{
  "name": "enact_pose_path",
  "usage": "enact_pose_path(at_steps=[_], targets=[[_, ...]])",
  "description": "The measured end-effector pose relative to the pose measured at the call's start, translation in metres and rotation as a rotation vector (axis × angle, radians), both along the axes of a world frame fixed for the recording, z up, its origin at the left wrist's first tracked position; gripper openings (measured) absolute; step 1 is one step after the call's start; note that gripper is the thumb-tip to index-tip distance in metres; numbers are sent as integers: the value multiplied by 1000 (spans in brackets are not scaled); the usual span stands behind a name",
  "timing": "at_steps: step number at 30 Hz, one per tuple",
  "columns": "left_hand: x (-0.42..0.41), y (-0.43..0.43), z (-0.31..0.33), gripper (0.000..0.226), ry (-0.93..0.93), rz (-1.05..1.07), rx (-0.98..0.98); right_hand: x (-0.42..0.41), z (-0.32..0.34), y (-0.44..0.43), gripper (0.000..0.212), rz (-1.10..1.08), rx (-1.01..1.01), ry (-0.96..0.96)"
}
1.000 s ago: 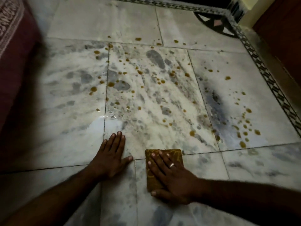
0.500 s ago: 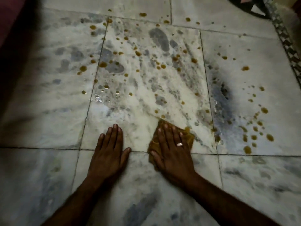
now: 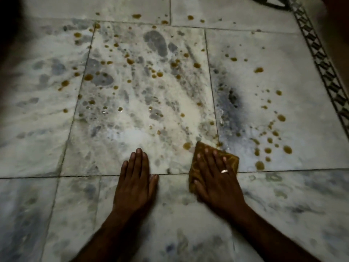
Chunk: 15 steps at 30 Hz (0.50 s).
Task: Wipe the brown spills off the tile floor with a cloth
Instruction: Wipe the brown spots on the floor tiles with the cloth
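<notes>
Fingers (image 3: pixel 214 159) of the right hand (image 3: pixel 217 180) lie straight and spread, pressing flat on the folded cloth (image 3: pixel 232 160), nothing gripped. That cloth straddles a grout line, with brown spills (image 3: pixel 188 145) just off its corner at 11 o'clock and more at 3 o'clock. Left hand (image 3: pixel 135 184), fingers straight, rests on the tile floor (image 3: pixel 283 205) at the cloth's 9 o'clock.
</notes>
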<state>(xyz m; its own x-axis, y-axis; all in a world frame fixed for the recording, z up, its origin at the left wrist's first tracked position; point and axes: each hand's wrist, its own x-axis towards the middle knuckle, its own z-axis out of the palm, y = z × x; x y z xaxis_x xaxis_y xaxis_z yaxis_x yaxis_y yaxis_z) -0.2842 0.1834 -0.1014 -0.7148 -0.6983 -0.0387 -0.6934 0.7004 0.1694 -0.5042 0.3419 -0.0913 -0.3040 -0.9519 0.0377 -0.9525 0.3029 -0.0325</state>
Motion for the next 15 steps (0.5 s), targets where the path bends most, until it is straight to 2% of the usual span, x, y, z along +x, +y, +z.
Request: enact_pose_path(at_steps=[3,8,13,15], targets=[[-8,5,1,71,6,57,10,-10,-2,-33,73,-83,-5,-20],[-12,8,-1,72,3,81,9,-2,-3,-74,70,55,13,-47],[-14,9,-2,73,-24,101,4,19,2,-27,67,309,11,-16],[-14,8,-2,73,-28,104,7,14,1,5,68,324,18,-1]])
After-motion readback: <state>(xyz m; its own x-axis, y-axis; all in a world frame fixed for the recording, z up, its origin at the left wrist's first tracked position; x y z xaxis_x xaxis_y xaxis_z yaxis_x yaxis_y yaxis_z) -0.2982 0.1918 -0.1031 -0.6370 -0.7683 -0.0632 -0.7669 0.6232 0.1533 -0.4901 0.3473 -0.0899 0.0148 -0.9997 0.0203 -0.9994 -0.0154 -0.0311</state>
